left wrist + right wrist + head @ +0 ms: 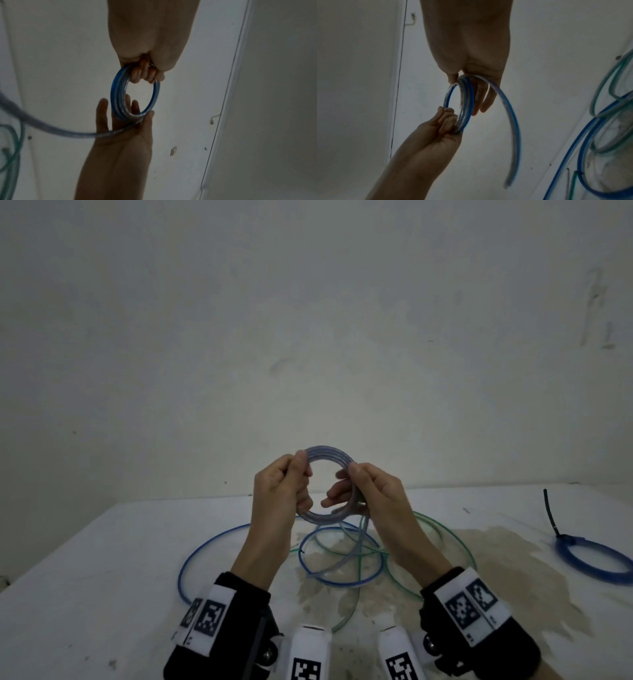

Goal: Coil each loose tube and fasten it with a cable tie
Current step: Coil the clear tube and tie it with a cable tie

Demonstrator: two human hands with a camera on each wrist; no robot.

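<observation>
Coiling step, mid-wind. Left hand [279, 484] is clenched round the left side of the blue-striped coil [327, 451], held up above the counter [102, 577]. Right hand [368, 491] pinches the coil's right side, thumb over, fingers [485, 102] fairly straight behind. The free tail [513, 121] trails down to the loose tubes [342, 553]. Judgement: feed each new turn flush against the last, same diameter; keep the left grip firm so the turns don't spring apart. One tied coil [592, 559] lies well to the right.

A clear blue-striped tube [329, 455] is wound into a small coil held upright in the air, its loose tail trailing down to the surface [102, 559]. Loose blue [205, 549] and green [455, 539] tubes sprawl beneath; a tied blue coil [589, 559] lies far right.
</observation>
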